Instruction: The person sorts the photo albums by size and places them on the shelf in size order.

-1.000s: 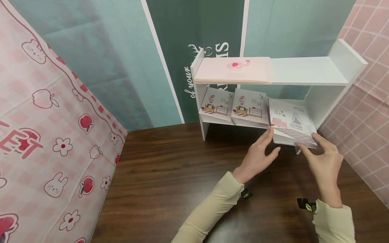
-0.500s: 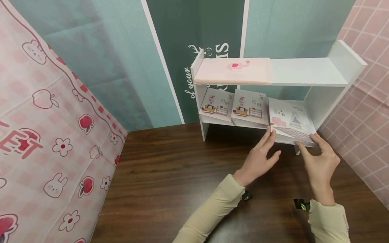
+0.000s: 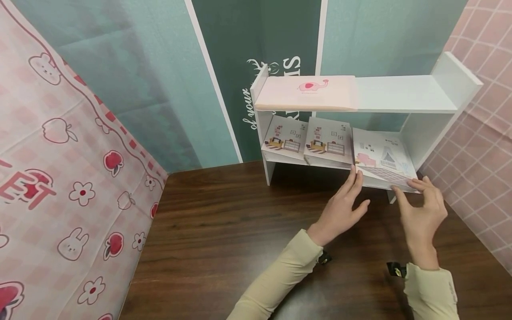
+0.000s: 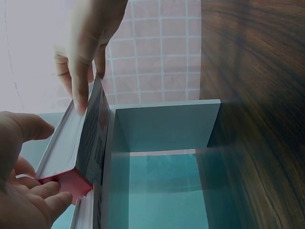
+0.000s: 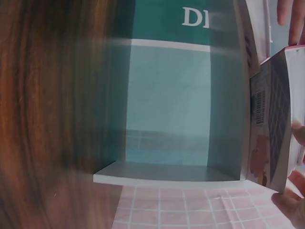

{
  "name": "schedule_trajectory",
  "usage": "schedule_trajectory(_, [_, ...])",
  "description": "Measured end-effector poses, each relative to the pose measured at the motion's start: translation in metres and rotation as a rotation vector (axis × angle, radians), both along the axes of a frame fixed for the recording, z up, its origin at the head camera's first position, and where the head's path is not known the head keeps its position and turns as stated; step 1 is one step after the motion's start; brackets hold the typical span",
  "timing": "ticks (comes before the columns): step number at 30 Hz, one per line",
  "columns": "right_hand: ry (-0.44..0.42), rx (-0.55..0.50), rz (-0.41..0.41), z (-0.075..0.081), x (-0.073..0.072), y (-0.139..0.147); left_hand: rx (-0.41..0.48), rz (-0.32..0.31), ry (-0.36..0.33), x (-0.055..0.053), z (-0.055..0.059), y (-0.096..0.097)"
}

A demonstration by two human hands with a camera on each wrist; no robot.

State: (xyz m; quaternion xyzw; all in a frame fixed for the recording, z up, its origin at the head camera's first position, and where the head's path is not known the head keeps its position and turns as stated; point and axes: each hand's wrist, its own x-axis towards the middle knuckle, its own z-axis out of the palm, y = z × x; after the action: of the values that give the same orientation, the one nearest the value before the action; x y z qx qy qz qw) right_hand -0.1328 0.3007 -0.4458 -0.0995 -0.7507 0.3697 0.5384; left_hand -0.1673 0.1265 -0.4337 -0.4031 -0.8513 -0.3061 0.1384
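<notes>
A thick white book (image 3: 383, 155) with a pink armchair and a grid pattern on its cover lies at the right end of the lower shelf (image 3: 286, 161). My right hand (image 3: 424, 218) holds its front right corner, thumb on the pale front face and bent fingers around the right end. Straight fingers of my left hand (image 3: 338, 213) touch the front left corner, with the thumb held away from it. In the left wrist view the book's near end (image 4: 71, 183) is red. Two matching white books, the left one (image 3: 285, 138) and the middle one (image 3: 330, 141), lie beside it.
A pale pink book (image 3: 308, 95) with an elephant lies on the left of the white rack's top board (image 3: 404, 91). The rack's right side panel (image 3: 436, 115) stands close by the pink tiled wall (image 3: 484, 169). Brown wooden table (image 3: 200, 231) extends in front.
The right-hand book has slid back and sits deeper on the shelf. My right hand moved slightly leftward and its fingers bent more at the corner; my left hand stayed almost still.
</notes>
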Motion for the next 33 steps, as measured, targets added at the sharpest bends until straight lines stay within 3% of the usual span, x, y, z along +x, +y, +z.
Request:
schedule_trajectory(6, [0.07, 0.027, 0.008, 0.017, 0.01, -0.016, -0.035, 0.017, 0.019, 0.002, 0.0, 0.0])
schedule_trajectory(10, [0.079, 0.043, 0.021, 0.018, 0.013, -0.019, -0.05, 0.016, 0.029, 0.001, -0.001, 0.001])
schedule_trajectory(21, [0.015, 0.114, -0.003, -0.015, 0.002, 0.006, -0.15, 0.067, 0.095, -0.004, 0.0, 0.004])
schedule_trajectory(33, [-0.066, 0.127, -0.004, -0.016, 0.002, 0.008, -0.248, 0.111, 0.118, -0.009, 0.004, 0.006])
